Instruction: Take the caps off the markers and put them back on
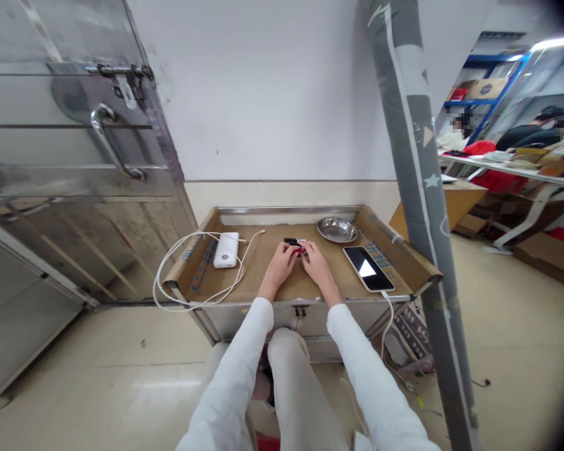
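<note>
My left hand [281,267] and my right hand [316,264] meet near the middle of the cardboard-lined tabletop [267,241]. Between their fingertips is a small red item [298,250], too small and too covered to name. Both hands are closed on it. Just beyond the fingers lies a small black object [291,241] with a paler end towards the right; whether the fingers touch it I cannot tell.
A white power bank [226,250] lies left beside a looped white cable [162,275]. To the right are a round metal dish [337,230] and a phone [368,269] with a cable plugged in. A grey wrapped pole [420,188] slants past the table's right side. People work in the background.
</note>
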A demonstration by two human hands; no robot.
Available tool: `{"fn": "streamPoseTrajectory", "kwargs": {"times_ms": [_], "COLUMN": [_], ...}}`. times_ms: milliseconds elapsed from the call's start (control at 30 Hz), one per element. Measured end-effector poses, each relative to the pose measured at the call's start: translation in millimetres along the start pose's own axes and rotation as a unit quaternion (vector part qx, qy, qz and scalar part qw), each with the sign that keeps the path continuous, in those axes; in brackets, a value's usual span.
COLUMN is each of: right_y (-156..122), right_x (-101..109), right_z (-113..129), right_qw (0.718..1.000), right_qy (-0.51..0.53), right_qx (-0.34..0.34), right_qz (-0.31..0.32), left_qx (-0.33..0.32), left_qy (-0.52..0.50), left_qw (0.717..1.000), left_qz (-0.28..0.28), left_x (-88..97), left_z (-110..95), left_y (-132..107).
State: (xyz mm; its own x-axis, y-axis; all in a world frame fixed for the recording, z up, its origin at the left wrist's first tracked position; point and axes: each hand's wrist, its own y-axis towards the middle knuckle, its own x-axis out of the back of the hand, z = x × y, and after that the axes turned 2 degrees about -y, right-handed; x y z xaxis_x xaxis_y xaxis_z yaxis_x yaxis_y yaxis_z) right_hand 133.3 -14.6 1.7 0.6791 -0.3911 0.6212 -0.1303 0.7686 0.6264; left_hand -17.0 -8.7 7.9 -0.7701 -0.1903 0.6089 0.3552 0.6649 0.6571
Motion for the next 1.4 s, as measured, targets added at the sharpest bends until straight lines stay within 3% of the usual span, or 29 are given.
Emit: {"fn": "streamPoseTrajectory", "kwargs": {"times_ms": [100,300,467,1133,1267,1400], "right_y": [-1.9,-2.4,-2.2,-3.8,-4.8,-4.6], "right_x": [-3.0,-9.9,-7.8,1.6,4.7,6.6], "right_z": [-3.9,-10.7,-10.0,0.8,2.2,1.8], "right_qw": [1.0,0.999,0.998,0.998,0.993,0.985], "right_qy": [0.014,0.041,0.05,0.0,-0.069,-0.11], "right_qx": [-0.003,-0.006,-0.036,-0.055,-0.091,-0.114], "right_qz": [0.006,0.015,0.033,-0.001,-0.042,-0.072], "left_qx": [0.003,0.006,0.034,0.07,0.041,0.019], "left_qy": [-0.044,-0.079,-0.091,-0.144,-0.103,-0.091], "left_qw": [0.999,0.992,0.986,0.964,0.979,0.994], "left_qz": [-0.011,-0.101,-0.138,-0.212,-0.172,-0.053], "left_x": [1.0,-2.2,-0.3,6.4,4.5,1.0], "left_z": [-1.7,1.4,1.1,-2.7,-3.1,-0.9], "left_y": [-0.5,0.6,-0.5,-3.6,-3.5,-6.2]}}
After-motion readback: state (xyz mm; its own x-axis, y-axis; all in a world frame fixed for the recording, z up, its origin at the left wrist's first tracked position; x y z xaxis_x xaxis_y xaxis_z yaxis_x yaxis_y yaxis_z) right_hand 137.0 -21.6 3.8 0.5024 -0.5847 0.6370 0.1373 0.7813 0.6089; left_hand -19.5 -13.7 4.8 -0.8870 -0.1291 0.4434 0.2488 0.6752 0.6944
